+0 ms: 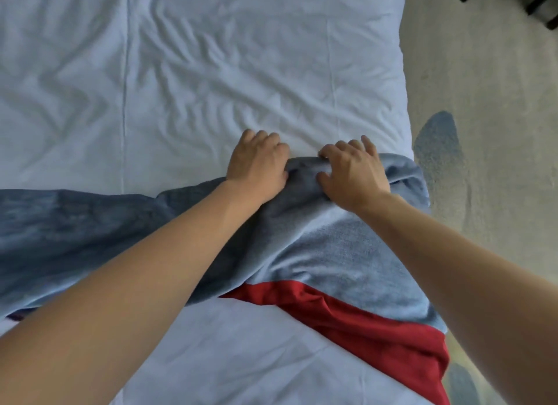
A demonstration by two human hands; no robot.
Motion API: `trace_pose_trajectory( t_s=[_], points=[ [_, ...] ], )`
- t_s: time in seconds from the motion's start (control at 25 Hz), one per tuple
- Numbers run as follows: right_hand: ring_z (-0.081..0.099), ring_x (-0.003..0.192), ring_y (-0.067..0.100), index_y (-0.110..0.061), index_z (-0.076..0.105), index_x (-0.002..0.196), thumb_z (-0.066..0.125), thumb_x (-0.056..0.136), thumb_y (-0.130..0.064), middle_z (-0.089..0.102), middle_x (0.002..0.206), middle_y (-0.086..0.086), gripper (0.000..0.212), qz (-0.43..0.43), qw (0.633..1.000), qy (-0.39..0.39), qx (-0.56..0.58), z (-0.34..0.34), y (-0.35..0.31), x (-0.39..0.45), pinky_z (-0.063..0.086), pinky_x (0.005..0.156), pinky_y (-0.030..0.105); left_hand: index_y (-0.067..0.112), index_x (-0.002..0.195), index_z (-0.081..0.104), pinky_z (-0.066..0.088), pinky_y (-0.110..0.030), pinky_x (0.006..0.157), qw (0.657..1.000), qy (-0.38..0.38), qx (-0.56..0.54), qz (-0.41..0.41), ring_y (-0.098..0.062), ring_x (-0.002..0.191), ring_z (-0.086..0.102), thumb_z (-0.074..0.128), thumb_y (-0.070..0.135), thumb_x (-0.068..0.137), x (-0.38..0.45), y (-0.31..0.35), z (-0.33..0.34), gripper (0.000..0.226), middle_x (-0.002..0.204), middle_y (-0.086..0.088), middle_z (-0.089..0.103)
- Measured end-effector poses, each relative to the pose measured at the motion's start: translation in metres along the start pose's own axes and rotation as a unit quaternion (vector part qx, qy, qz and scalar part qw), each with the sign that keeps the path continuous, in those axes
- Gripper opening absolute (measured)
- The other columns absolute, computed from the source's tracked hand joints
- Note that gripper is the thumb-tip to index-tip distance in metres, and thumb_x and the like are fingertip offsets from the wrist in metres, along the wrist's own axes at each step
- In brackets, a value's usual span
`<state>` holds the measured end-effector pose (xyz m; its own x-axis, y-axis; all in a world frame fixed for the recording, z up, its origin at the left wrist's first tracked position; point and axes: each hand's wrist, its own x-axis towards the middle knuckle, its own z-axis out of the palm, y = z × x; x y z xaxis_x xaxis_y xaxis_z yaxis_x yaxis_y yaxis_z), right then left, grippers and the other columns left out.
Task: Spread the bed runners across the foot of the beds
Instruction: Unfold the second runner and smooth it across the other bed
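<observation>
Blue runner [317, 238] — half-spread, bunched near bed [181, 72] right edge — left hand [256, 166], right hand [351, 175] fingers curled gripping its fold; smoothing remains.

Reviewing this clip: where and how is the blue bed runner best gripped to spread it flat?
Probably at the bunched far edge, from above, where the left hand and right hand already grip the blue bed runner. The fabric is gathered into folds there near the bed's right side, so pulling that edge away should flatten it.
</observation>
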<state>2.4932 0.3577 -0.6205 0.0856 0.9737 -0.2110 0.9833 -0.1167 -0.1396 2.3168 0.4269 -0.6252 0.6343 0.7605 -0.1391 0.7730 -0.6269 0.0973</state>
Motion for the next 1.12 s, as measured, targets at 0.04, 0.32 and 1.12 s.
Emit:
trace_pose_trajectory(
  t_s=[0.04,0.32,1.12],
  points=[
    [0.055,0.111,0.029,-0.017,0.065,0.112,0.06,0.09,-0.027,0.066,0.105,0.004,0.024,-0.021,1.0,-0.002,0.001,0.003,-0.011,0.0,0.019,0.12,0.046,0.015,0.091,0.068,0.035,-0.038,0.087,1.0,-0.015,0.014,-0.02,-0.027,0.094,0.056,0.065,0.029,0.085,-0.008,-0.012,0.003,0.016,0.096,-0.004,0.063],
    [0.056,0.101,0.03,-0.017,0.063,0.105,0.057,0.083,-0.009,0.068,0.101,0.005,0.024,0.003,1.0,0.03,-0.004,-0.007,-0.047,0.038,0.032,0.106,0.041,0.012,0.088,0.068,0.034,-0.038,0.084,0.996,0.05,-0.013,-0.067,-0.027,0.088,0.056,0.063,0.029,0.088,-0.002,-0.054,-0.001,0.018,0.092,-0.004,0.064],
    [0.051,0.118,0.025,-0.022,0.065,0.107,0.055,0.087,-0.018,0.067,0.104,0.0,0.023,-0.112,0.976,-0.158,-0.098,0.026,-0.31,0.053,0.012,0.122,0.051,0.026,0.084,0.071,0.026,-0.034,0.079,0.975,-0.217,0.01,-0.038,-0.019,0.085,0.051,0.062,0.028,0.087,-0.16,-0.294,-0.024,0.01,0.087,0.005,0.066]
  ],
)
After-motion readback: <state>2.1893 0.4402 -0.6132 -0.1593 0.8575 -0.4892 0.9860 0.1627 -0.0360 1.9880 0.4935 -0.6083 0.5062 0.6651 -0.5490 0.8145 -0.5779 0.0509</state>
